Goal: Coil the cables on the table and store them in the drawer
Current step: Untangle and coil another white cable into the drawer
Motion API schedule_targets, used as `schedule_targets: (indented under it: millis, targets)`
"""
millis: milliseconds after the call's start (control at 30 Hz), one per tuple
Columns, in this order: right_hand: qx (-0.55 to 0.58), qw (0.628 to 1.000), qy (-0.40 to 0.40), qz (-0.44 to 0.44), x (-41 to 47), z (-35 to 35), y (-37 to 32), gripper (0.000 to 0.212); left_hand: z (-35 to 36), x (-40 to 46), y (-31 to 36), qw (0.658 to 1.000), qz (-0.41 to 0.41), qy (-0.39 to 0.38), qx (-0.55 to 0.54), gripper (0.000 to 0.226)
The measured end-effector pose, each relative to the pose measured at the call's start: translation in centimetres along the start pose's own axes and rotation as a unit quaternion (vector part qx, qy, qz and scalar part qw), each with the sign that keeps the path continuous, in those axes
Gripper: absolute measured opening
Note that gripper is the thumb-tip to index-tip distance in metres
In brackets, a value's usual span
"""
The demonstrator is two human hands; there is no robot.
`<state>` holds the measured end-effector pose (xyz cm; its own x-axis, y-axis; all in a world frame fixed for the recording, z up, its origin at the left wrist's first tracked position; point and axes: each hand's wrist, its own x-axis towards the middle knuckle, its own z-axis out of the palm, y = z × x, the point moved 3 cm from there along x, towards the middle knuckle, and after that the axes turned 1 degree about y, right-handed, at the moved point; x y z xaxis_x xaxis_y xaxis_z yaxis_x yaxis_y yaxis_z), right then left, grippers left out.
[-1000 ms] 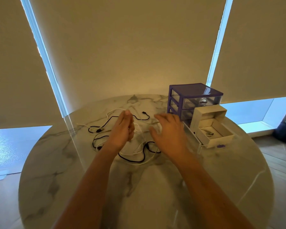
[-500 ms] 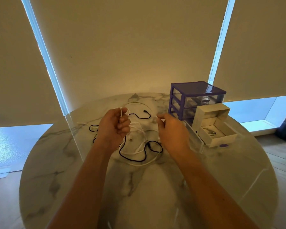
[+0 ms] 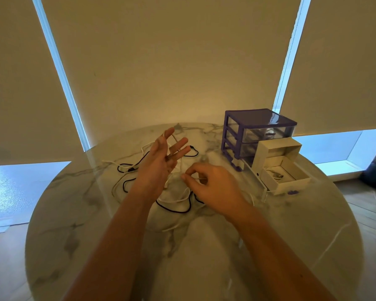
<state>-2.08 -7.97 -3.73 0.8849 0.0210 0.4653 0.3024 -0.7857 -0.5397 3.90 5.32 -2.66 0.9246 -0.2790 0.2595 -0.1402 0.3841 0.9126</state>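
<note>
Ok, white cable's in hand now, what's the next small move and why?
Probably wrap the first loop: the right hand pinches the white cable, the left hand is raised with fingers spread, and most of the cable lies loose across the black cable.

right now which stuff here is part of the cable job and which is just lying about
Job: white cable, black cable, purple drawer unit, its open drawer, left hand, right hand.
Lying about: white box, marble table.

Beige blinds [image 3: 172,61] (daylight gaps), wood flr [image 3: 373,205]
</note>
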Motion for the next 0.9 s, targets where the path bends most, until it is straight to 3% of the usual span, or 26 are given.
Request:
schedule_targets:
  millis: [300, 500, 600, 733, 900]
  targets:
    - [0.131, 0.985, 0.103, 0.040, 0.3, -1.4, 0.8, 0.019, 0.8, -0.2, -1.0, 0.972, 0.029, -0.028, 0.233, 0.032]
    - [0.176, 0.967, 0.167, 0.072, 0.6, -2.1, 1.3, 0.017, 1.0, -0.1, -1.4, 0.965, 0.000, -0.072, 0.253, 0.036]
    - [0.180, 0.960, 0.195, 0.093, 0.7, -2.1, 1.6, 0.008, 1.4, -0.1, -1.6, 0.975, -0.015, -0.074, 0.207, 0.043]
    - [0.174, 0.951, 0.219, 0.129, 0.6, -2.3, 1.8, 0.025, 1.9, 0.1, -1.6, 0.988, -0.045, -0.081, 0.126, 0.049]
    - [0.162, 0.952, 0.216, 0.142, 0.5, -2.4, 1.9, 0.026, 2.2, -0.6, -0.9, 0.991, -0.026, -0.091, 0.092, 0.037]
